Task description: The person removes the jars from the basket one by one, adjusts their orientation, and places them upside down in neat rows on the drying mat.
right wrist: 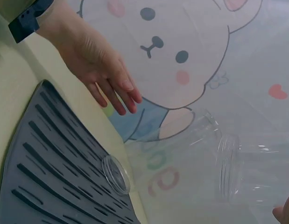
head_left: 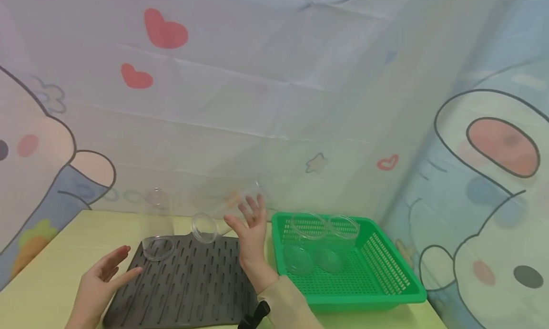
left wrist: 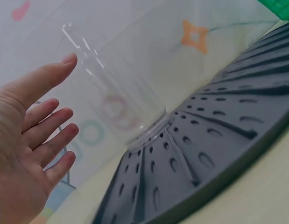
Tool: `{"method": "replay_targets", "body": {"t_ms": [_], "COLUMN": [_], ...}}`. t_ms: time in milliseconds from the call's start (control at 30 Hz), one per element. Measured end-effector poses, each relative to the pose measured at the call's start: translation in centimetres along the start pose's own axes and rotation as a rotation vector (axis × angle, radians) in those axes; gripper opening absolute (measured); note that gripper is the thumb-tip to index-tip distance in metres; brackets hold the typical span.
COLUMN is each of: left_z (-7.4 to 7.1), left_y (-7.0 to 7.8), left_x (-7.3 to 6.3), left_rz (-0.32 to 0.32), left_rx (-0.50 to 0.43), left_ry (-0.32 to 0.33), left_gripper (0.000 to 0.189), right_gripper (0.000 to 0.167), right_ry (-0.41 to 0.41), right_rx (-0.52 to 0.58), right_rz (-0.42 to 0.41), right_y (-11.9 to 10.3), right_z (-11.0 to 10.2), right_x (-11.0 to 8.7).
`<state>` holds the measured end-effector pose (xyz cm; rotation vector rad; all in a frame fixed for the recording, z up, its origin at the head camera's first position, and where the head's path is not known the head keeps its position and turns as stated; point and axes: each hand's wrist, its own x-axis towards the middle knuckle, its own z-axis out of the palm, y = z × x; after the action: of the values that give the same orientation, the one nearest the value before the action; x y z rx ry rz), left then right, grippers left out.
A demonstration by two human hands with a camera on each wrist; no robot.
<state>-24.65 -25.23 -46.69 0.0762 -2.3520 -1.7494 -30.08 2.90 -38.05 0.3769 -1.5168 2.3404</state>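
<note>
Blending into the printed fabric backdrop (head_left: 274, 81), the tilted transparent cup (head_left: 229, 206) above the grey drying mat (head_left: 201, 281) is hard to outline; the right hand (head_left: 251, 238) curves loosely round it. The left hand (head_left: 103, 277), relaxed and unladen, is near a standing cup (head_left: 157, 224) toward the yellow tabletop's (head_left: 43, 272) back left corner. A green basket (head_left: 351, 300) by its right edge partly hides two cups' (head_left: 305, 245) outlines.
</note>
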Motion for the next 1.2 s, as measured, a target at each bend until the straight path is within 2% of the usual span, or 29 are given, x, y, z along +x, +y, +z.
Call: {"method": "replay_targets", "body": {"t_ms": [200, 367, 600, 767, 933, 1067, 1200], "left_z": [0.1, 0.2, 0.2, 0.2, 0.4, 0.3, 0.0], "left_y": [-1.3, -2.0, -2.5, -2.5, -2.2, -2.0, -2.0], "left_x": [0.2, 0.5, 0.5, 0.6, 0.6, 0.6, 0.6], "left_rz": [-0.076, -0.132, -0.139, -0.165, -0.177, -0.183, -0.204], "left_rx": [0.011, 0.049, 0.057, 0.081, 0.052, 0.043, 0.033], "left_ry": [0.021, 0.007, 0.006, -0.015, -0.057, -0.073, -0.085], "left_gripper": [0.081, 0.085, 0.083, 0.082, 0.087, 0.090, 0.092], "right_gripper": [0.095, 0.084, 0.096, 0.094, 0.098, 0.098, 0.093], "right_ry": [-0.032, -0.094, -0.153, -0.168, -0.173, -0.179, -0.180], "right_rx": [-0.129, -0.244, -0.382, -0.452, -0.501, -0.541, -0.561], "right_rz": [-0.039, -0.049, -0.021, 0.008, 0.051, 0.052, 0.063], "right_y": [1.8, 2.8, 4.5, 6.0, 6.8, 7.4, 8.1], "right_z": [0.7, 1.5, 2.6, 2.8, 2.8, 2.8, 2.9], "right_x": [0.9, 1.5, 2.0, 2.3, 2.2, 2.1, 2.0]}}
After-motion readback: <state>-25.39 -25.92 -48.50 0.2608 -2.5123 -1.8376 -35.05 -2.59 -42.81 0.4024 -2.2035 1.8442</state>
